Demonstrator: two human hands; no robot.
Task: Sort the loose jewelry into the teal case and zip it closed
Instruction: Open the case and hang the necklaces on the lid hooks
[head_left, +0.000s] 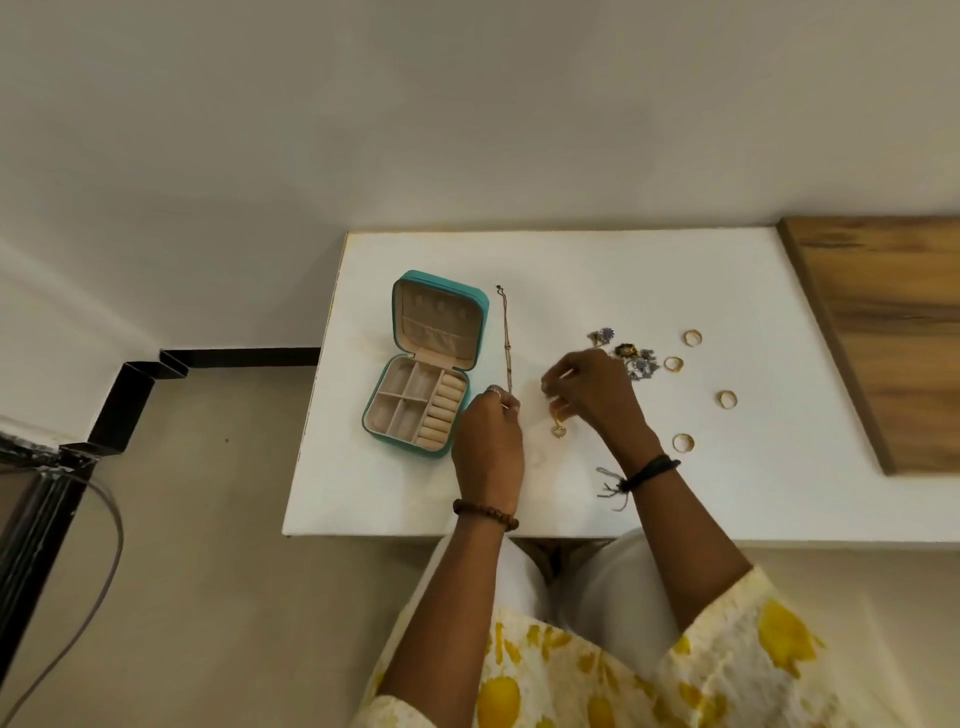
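Left hand: left hand (488, 431) is resting on the tabletop just beside the case's 3 o'clock edge, fingers curled and pinching the near end of a thin chain (507, 338).
Right hand: right hand (592, 395) is hovering at mid-table, fingers curled round a gold chain, with a heart pendant (559, 431) dangling below at 6 o'clock.
Wrists: a brown bead bracelet (485, 513) is sitting on the left wrist; a black thread band (649, 472) is circling the right.
Teal case (423, 364): lying open at 9 o'clock on the tabletop, lid tipped back toward 12 o'clock, beige compartments and ring rolls facing up.
Thin chain: stretching straight toward 12 o'clock, just beside the case's right edge.
Loose jewelry: a cluster of blue-stoned pieces (626, 353) is lying at 1 o'clock from the right hand.
Gold rings: four gold rings (692, 338) are lying spread toward 3 o'clock, apart from one another.
Tabletop (649, 270): white, matte, rectangular, butting against a pale wall at 12 o'clock.
Wooden panel (883, 332): lying along the tabletop's 3 o'clock side.
Room: beige floor (218, 571) is spreading at 8 o'clock, with a black stepped skirting trim (135, 395) running along the wall base.
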